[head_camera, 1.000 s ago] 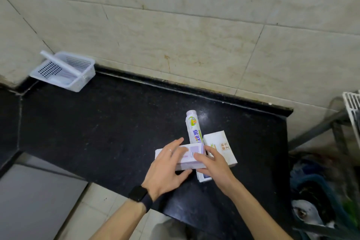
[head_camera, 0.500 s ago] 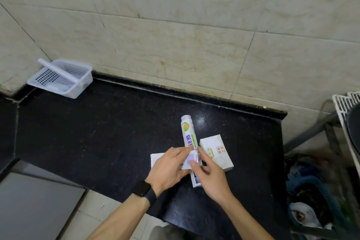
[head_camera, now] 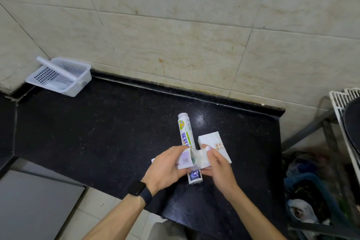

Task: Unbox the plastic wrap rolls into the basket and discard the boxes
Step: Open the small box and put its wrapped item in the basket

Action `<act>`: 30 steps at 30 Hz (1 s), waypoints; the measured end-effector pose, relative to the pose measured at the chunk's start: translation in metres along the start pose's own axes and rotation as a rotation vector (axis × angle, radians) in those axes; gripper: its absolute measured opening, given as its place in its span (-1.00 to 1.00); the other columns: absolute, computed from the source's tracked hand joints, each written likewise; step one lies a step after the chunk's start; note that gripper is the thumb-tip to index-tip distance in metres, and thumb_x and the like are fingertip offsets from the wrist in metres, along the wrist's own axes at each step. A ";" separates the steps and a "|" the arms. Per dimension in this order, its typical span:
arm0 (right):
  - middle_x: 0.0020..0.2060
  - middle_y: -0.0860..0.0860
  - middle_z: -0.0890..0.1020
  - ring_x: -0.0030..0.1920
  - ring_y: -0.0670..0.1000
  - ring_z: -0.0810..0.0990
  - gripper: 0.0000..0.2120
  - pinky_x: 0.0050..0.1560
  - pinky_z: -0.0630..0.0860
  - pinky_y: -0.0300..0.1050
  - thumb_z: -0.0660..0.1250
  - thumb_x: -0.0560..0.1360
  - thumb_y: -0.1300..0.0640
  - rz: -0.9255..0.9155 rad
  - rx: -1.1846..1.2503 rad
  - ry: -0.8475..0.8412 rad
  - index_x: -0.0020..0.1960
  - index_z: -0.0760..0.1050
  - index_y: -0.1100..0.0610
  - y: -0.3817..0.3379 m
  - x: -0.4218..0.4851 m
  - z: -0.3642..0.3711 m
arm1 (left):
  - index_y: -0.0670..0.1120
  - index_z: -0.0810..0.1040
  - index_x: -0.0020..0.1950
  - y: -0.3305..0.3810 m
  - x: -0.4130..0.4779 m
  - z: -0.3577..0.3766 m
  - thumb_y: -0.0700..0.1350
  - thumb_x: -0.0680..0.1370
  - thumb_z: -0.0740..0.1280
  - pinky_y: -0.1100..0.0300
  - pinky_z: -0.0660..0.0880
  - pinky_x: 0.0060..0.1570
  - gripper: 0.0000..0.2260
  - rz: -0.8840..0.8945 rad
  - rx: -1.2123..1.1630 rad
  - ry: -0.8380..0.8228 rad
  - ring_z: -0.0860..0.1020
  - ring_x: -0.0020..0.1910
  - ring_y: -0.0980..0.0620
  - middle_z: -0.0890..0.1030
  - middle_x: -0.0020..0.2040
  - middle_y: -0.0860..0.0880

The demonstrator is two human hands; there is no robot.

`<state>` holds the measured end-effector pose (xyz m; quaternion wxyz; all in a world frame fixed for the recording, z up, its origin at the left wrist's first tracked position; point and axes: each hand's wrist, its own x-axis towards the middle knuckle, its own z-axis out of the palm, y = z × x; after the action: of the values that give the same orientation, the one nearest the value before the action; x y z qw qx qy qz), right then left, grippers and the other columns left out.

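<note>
Both my hands hold a white and purple plastic wrap box (head_camera: 191, 159) just above the black counter (head_camera: 101, 134). My left hand (head_camera: 165, 169) grips its left part and my right hand (head_camera: 218, 167) its right end, where a flap stands torn open. Under the box lies a long white wrap box (head_camera: 186, 134) with green and blue print, pointing away from me. A second white box (head_camera: 213, 143) with orange print lies right of it. The white perforated basket (head_camera: 81, 82) sits at the far left corner, with a white roll (head_camera: 56, 68) leaning across it.
Beige tiled walls rise behind the counter. At the right, beyond the counter's edge, stand a metal rack (head_camera: 339, 103) and a blue bin (head_camera: 319, 200) with rubbish. A grey panel (head_camera: 35, 204) and floor tiles lie below the counter's near edge.
The white and purple box has been lifted off the counter and its end flap pulled open between my hands. The camera has tilted slightly.
</note>
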<state>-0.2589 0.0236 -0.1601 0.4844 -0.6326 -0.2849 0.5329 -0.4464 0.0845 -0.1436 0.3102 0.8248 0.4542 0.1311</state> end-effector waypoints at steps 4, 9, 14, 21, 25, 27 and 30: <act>-0.07 0.10 0.76 -0.12 0.18 0.75 -0.81 -0.30 0.62 -0.16 0.31 0.62 0.08 0.114 0.207 0.037 0.16 0.63 0.08 -0.014 0.007 -0.018 | 0.29 0.35 0.28 -0.004 -0.005 -0.008 0.28 0.36 0.45 0.31 0.47 0.07 -0.46 -0.101 -0.098 0.062 0.50 0.13 0.30 0.52 0.15 0.35; -0.09 0.05 0.72 -0.21 0.07 0.75 -0.94 -0.31 0.60 -0.22 0.33 0.60 0.11 0.001 0.035 0.132 0.05 0.56 -0.01 -0.012 0.009 -0.006 | 0.36 0.33 0.22 -0.006 -0.009 -0.009 0.26 0.34 0.44 0.32 0.45 0.02 -0.49 -0.124 -0.112 0.083 0.49 0.11 0.32 0.50 0.14 0.42; -0.13 -0.13 0.69 -0.14 -0.14 0.66 -0.85 -0.09 0.53 -0.17 0.30 0.59 0.02 -0.160 -0.389 0.234 -0.11 0.60 -0.09 0.002 0.012 0.005 | 0.32 0.36 0.22 -0.003 -0.013 -0.007 0.26 0.32 0.49 0.36 0.45 -0.06 -0.47 -0.174 -0.243 0.141 0.55 0.06 0.30 0.56 0.10 0.37; -0.10 -0.03 0.76 -0.10 -0.01 0.74 -0.68 -0.13 0.61 -0.16 0.19 0.63 -0.16 0.209 0.012 -0.085 0.05 0.65 -0.02 -0.008 0.006 0.023 | 0.32 0.35 0.27 -0.001 -0.008 -0.001 0.19 0.35 0.51 0.22 0.57 -0.02 -0.44 -0.187 -0.266 0.146 0.57 0.08 0.28 0.56 0.13 0.34; 0.03 0.03 0.73 -0.06 0.04 0.75 -0.57 -0.03 0.65 -0.07 0.16 0.60 -0.27 0.319 0.052 -0.174 0.24 0.58 -0.03 -0.014 0.006 0.018 | 0.35 0.32 0.24 -0.004 -0.009 -0.004 0.20 0.34 0.49 0.25 0.54 0.01 -0.45 -0.171 -0.183 0.114 0.53 0.09 0.30 0.53 0.13 0.35; 0.07 0.07 0.72 -0.04 0.10 0.75 -0.56 0.06 0.65 0.01 0.21 0.58 -0.28 0.349 0.069 -0.222 0.27 0.55 -0.03 -0.016 0.007 0.016 | 0.35 0.31 0.23 -0.004 -0.009 -0.006 0.21 0.35 0.46 0.27 0.50 0.02 -0.47 -0.149 -0.130 0.099 0.51 0.09 0.32 0.52 0.12 0.37; 0.06 0.11 0.73 -0.02 0.15 0.75 -0.60 0.10 0.64 0.05 0.35 0.55 -0.17 0.363 0.134 -0.227 0.26 0.57 0.06 -0.020 0.012 0.015 | 0.30 0.28 0.28 -0.004 -0.007 -0.006 0.17 0.39 0.46 0.16 0.50 0.10 -0.46 -0.098 -0.053 0.084 0.44 0.12 0.26 0.51 0.16 0.30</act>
<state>-0.2673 0.0460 -0.1461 0.3864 -0.5759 -0.1831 0.6967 -0.4559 0.0824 -0.1412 0.3188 0.7868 0.5031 0.1622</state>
